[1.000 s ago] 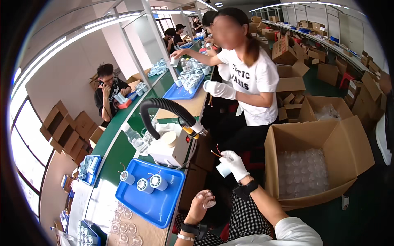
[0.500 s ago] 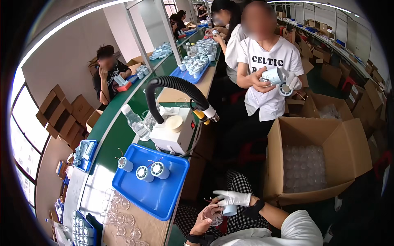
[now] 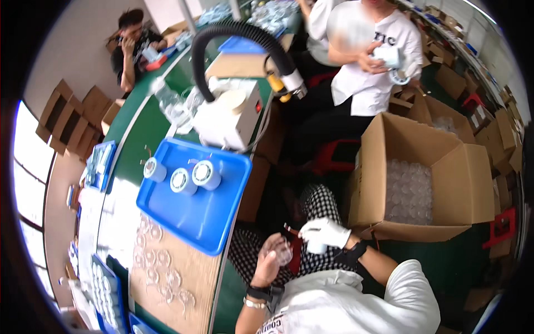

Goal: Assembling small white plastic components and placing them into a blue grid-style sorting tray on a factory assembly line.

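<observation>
Over my lap, my bare left hand (image 3: 269, 261) is closed around a clear plastic cup-shaped cover (image 3: 283, 253). Close beside it on the right is my right hand (image 3: 328, 231) in a white glove, its fingers bent over a light blue cylindrical housing (image 3: 317, 247). A short reddish wire (image 3: 290, 229) sticks out near the gloved fingertips. Cover and housing are apart. Blur hides the finer detail of both.
On the bench to my left is a blue tray (image 3: 183, 222) bearing three light blue housings (image 3: 206, 175). Clear covers (image 3: 163, 259) lie nearer. A white box (image 3: 228, 119) with a black hose (image 3: 239, 28) stands behind. An open carton (image 3: 450, 195) sits right; a co-worker (image 3: 372, 72) handles parts beyond.
The view has tilted down, so the surroundings sit higher in it. My gloved fingers, stretched out before, now bend over the housing. My left hand still holds the cover.
</observation>
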The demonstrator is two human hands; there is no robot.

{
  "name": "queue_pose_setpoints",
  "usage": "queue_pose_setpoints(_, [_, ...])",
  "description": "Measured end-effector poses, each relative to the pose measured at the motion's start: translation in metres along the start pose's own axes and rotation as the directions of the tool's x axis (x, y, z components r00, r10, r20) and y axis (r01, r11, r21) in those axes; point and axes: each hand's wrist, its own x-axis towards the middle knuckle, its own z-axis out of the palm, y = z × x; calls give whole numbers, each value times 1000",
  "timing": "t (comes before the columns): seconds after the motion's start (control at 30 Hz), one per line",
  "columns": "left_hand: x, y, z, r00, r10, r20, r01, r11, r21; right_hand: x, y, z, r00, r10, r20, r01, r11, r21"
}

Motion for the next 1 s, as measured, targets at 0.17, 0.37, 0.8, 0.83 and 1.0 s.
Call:
queue_pose_setpoints(0.17, [6,26,1,978,208,7,-154,699,698,9,-67,-1,957,-280,73,256,705,-662])
queue_pose_setpoints(0.37, [-6,34,8,936,300,185,-282,323,903,15,-47,26,860,-231,454,507,482,-715])
queue_pose_setpoints(0.8, [-16,2,-10,981,139,135,-175,346,922,0,5,42,927,44,373,158,856,-493])
queue_pose_setpoints(0.83, [-17,1,-11,984,130,124,-161,334,929,-1,6,44,933,124,338,-24,958,-285])
queue_pose_setpoints(1.0, [-22,-4,-12,969,139,206,-247,426,870,-3,19,38,801,355,483,-457,882,110])
